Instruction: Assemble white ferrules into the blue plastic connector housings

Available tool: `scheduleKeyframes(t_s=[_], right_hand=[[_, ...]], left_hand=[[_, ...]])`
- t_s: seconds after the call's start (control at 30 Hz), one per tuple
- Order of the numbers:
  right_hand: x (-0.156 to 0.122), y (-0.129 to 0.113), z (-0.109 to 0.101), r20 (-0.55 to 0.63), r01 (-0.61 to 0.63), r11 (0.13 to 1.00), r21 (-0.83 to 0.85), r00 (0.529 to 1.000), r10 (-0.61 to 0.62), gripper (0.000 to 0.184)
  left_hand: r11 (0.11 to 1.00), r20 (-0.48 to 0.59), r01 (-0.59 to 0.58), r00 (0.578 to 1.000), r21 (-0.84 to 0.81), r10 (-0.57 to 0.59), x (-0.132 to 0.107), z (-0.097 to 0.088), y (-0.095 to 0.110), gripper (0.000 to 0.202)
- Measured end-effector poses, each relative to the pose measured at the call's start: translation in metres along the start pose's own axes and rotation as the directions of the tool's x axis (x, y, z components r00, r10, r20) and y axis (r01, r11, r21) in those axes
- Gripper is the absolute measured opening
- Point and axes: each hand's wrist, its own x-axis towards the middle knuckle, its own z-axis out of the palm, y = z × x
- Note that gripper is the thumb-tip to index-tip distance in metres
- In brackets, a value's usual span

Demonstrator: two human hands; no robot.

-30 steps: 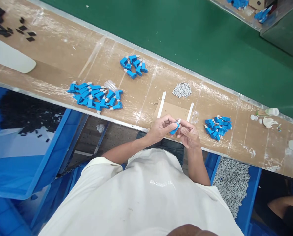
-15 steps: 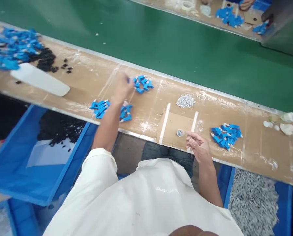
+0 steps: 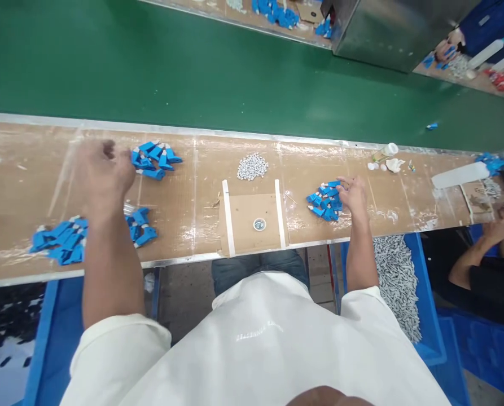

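My left hand (image 3: 108, 172), smeared by motion, is just left of a small group of blue plastic pieces (image 3: 156, 159) with white tips. Whether it holds anything does not show. Nearer me, two more clusters of blue pieces (image 3: 65, 239) lie on either side of my left forearm. At the right, my right hand (image 3: 354, 194) has its fingers apart at the edge of another pile of blue pieces (image 3: 324, 202). Between the hands, a small round clear-rimmed part (image 3: 259, 224) lies on a cardboard pad (image 3: 252, 206) with white strips at both sides.
Small grey-white pieces (image 3: 252, 167) are heaped behind the pad. A clear tube (image 3: 385, 152) lies farther right. Below the bench, a blue bin (image 3: 432, 316) holds many grey pieces. A green belt (image 3: 218, 73) runs behind. A co-worker's arm (image 3: 484, 242) is at far right.
The view has swung to the right. My right hand has moved from beside the round part to the right-hand blue pile. My left hand has shifted left of the upper blue group.
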Motion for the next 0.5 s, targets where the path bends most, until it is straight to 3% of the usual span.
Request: scheduleKeyframes(t_s=[0.13, 0.3, 0.5], right_hand=[[0.033, 0.011, 0.011, 0.189, 0.045, 0.998, -0.032, 0.981, -0.038, 0.026], [0.043, 0.01, 0.014, 0.218, 0.099, 0.995, 0.014, 0.971, -0.1, 0.019], [0.037, 0.009, 0.01, 0.128, 0.084, 0.991, 0.1, 0.987, -0.096, 0.031]], left_hand=[[0.983, 0.032, -0.071, 0.996, -0.17, 0.078, -0.039, 0.027, 0.009, 0.055], [0.91, 0.083, -0.186, 0.969, -0.371, 0.232, -0.072, 0.073, -0.002, 0.05], [0.783, 0.277, -0.278, 0.826, -0.556, 0.49, -0.109, 0.116, 0.012, 0.035]])
